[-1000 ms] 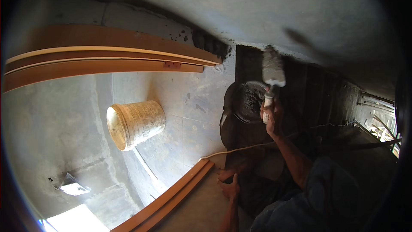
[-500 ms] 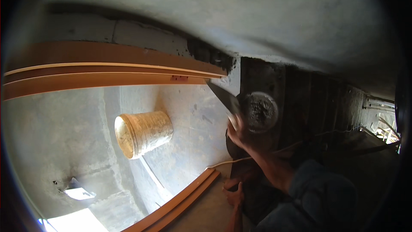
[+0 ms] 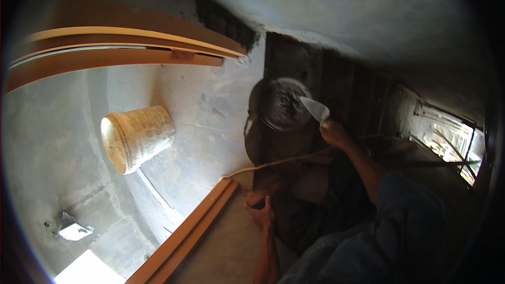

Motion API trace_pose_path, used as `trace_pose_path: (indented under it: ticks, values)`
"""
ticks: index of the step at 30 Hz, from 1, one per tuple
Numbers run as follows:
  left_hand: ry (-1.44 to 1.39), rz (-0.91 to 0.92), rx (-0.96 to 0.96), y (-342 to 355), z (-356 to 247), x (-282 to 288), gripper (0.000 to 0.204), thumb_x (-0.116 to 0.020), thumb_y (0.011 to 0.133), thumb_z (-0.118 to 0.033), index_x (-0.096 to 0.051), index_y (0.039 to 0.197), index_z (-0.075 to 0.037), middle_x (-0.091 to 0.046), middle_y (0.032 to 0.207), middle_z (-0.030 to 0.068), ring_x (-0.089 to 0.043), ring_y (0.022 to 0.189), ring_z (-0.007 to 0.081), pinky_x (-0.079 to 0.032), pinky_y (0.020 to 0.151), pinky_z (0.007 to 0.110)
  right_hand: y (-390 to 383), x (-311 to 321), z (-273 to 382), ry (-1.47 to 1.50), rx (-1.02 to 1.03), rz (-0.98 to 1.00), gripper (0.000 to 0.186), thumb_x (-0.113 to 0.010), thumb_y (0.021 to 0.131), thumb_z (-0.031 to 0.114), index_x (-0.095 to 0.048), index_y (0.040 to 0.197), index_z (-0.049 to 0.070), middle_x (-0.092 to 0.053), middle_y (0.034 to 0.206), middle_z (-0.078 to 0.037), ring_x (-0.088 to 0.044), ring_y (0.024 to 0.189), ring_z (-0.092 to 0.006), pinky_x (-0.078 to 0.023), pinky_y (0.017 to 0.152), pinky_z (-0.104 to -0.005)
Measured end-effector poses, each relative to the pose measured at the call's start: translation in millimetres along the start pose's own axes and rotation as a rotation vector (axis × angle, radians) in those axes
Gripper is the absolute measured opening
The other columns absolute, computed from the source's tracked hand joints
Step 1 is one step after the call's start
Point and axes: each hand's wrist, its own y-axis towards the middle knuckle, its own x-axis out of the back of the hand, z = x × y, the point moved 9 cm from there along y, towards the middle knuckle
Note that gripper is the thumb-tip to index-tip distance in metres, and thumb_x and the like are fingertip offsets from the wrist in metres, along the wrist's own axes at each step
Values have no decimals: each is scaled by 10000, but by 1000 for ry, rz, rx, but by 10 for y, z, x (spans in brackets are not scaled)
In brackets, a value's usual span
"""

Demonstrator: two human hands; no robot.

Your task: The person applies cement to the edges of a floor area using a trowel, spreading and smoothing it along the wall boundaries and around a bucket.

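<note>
My right hand [image 3: 334,133] grips the handle of a pointed trowel [image 3: 316,110]. Its blade tip reaches the right rim of a round container [image 3: 261,97] with dark, wet-looking mortar [image 3: 284,106] inside. My left hand [image 3: 260,213] is lower down, beside the end of the near orange-brown frame piece [image 3: 181,231]. Its fingers are curled and the thumb points up; what they close around is in shadow and I cannot make it out.
Another orange-brown frame piece [image 3: 126,39] runs along the rough wall at upper left. A stained yellowish bucket [image 3: 142,137] lies beyond the opening. A thin pale cable [image 3: 263,166] crosses near my hands. Dark steps seem to descend toward a bright opening [image 3: 452,144] at right.
My right hand and the trowel have moved from the frame's end and wall edge to the right side of the mortar container. The whole view has shifted; my left hand keeps its place beside the near frame.
</note>
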Motion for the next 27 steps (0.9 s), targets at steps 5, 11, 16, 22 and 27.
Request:
trace_pose_path:
  ticks: [5, 11, 16, 22, 27]
  values:
    - [-83, 39, 20, -98, -138, 98, 986, -807, 683, -499, -358, 1433, -44, -536, 1330, 247, -536, 1205, 432, -449, 982, 501, 488, -166, 48, -90, -97, 242, 327, -464, 914, 204, -662, 877, -53, -667, 733, -242, -697, 691, -345, -562, 694, -445]
    - [-39, 72, 14, -159, -322, 137, 993, -786, 694, -520, -345, 1442, -38, -532, 1334, 255, -543, 1195, 443, -452, 979, 498, 1059, -791, -153, 172, -39, 203, 278, -517, 931, 213, -636, 836, -19, -616, 602, -156, -640, 524, -254, -508, 514, -399]
    - [1, 0, 26, -111, -233, 172, 1016, -783, 699, -524, -326, 1452, -19, -534, 1328, 263, -546, 1191, 448, -447, 989, 495, 877, -905, -188, 771, -298, 274, 271, -607, 917, 262, -593, 780, 28, -494, 528, -45, -494, 415, -152, -391, 397, -335]
    - [-3, 51, 9, -92, -252, 104, 1030, -783, 701, -530, -319, 1450, 2, -523, 1342, 270, -527, 1221, 442, -435, 1010, 490, 666, -653, -324, 733, -81, 241, 222, -632, 891, 252, -585, 820, 47, -485, 553, -27, -449, 393, -124, -331, 342, -320]
    - [4, 39, -7, -109, -216, 120, 1030, -784, 701, -541, -322, 1449, -5, -526, 1340, 266, -528, 1221, 442, -443, 1003, 492, 382, -409, 157, 1021, -72, 388, 223, -552, 918, 255, -588, 937, 36, -503, 600, -24, -436, 397, -105, -350, 343, -292]
